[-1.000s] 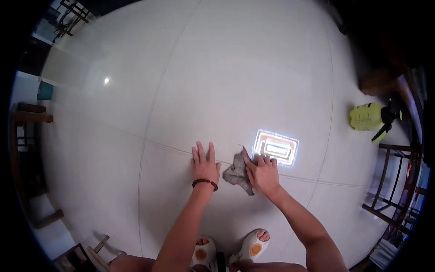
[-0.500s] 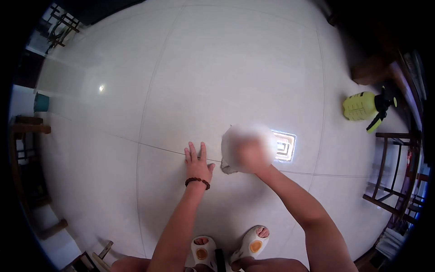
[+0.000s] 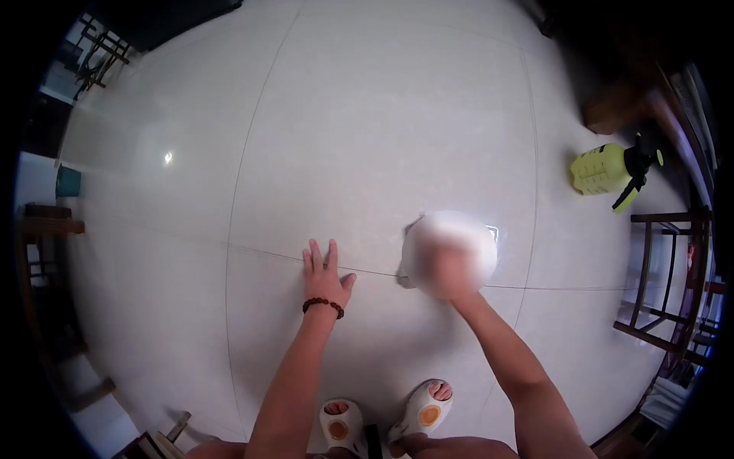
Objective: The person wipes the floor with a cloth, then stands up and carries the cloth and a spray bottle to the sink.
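My left hand [image 3: 326, 281] rests flat on the pale tiled floor [image 3: 367, 153], fingers spread, holding nothing. A brown bead bracelet [image 3: 323, 307] circles its wrist. To the right, my right hand [image 3: 451, 268] is on the floor inside a round white blur that hides its fingers. Grey edges of what looks like a cloth [image 3: 406, 281] stick out at the left side of the blur. How the fingers meet this cloth is hidden.
A yellow-green pump sprayer [image 3: 600, 170] stands at the right, near a dark wooden stool frame [image 3: 661, 287]. My feet in white slippers [image 3: 424, 409] are at the bottom. A teal container [image 3: 68, 181] and dark furniture line the left side.
My right hand has slid to the right, and the grey cloth edges moved with it. It now covers most of the bright reflection. My left hand stays spread on the floor.
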Demonstrator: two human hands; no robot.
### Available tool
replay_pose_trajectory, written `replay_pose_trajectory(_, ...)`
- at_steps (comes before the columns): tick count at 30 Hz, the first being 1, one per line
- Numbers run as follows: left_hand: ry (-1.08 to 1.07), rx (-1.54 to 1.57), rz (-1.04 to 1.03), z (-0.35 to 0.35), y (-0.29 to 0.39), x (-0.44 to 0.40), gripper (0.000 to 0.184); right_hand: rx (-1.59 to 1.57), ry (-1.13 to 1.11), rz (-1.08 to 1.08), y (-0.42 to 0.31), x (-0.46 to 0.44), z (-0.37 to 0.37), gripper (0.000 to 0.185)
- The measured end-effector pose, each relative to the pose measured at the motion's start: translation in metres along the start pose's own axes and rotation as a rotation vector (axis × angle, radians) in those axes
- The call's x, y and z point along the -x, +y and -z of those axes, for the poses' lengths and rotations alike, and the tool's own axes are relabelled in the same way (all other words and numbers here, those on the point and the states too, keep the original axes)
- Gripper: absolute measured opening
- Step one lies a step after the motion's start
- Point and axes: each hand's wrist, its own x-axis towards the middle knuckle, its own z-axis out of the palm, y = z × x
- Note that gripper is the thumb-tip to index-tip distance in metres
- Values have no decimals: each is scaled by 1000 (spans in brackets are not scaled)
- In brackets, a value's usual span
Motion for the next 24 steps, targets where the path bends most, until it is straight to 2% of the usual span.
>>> replay_pose_trajectory(2, 26, 4, -12, -2, -4, -3, 98, -67, -129, -157, 29, 13, 9, 58)
replay_pose_trajectory(4, 52, 2, -39, -5, -4, -1, 99, -44, -115, -184, 27, 16, 6, 59)
replay_pose_trajectory(6, 121, 60, -28, -4, -2, -2, 87, 25, -73, -253, 24, 14, 4, 63)
replay_pose_trajectory(7, 126, 56, -28, -6, -1, -5, 87, -132, -262, -425, -6, -9, 28, 71)
replay_pose_trajectory(9, 171, 109, -40, -13, 1, -8, 70, -98, -266, -386, -23, -9, 2, 75)
replay_pose_trajectory(12, 247, 95, -104, -22, 16, 0, 60, -50, -284, -347, -36, -31, -14, 85)
replay_pose_trajectory(13, 211, 177, -113, -16, 20, 5, 59, -120, -302, -376, -38, -48, -11, 84)
replay_pose_trajectory(15, 240, 153, -79, -17, 17, 12, 62, -185, -315, -402, -36, -72, -18, 84)
replay_pose_trajectory(17, 276, 124, -33, -15, 6, 16, 64, -287, -257, -314, -39, -87, -38, 83)
replay_pose_trajectory(19, 273, 156, 115, -12, -13, 19, 70, -312, -253, -225, -56, -94, -55, 82)
replay_pose_trajectory(21, 288, 148, 91, -4, -31, 25, 71, -337, -242, -70, -82, -100, -79, 80)
replay_pose_trajectory(22, 294, 145, 61, -1, -39, 30, 71, -342, -242, -72, -101, -98, -94, 80)
replay_pose_trajectory(24, 317, 171, 89, -4, -46, 36, 68, -380, -246, 108, -133, -96, -118, 76)
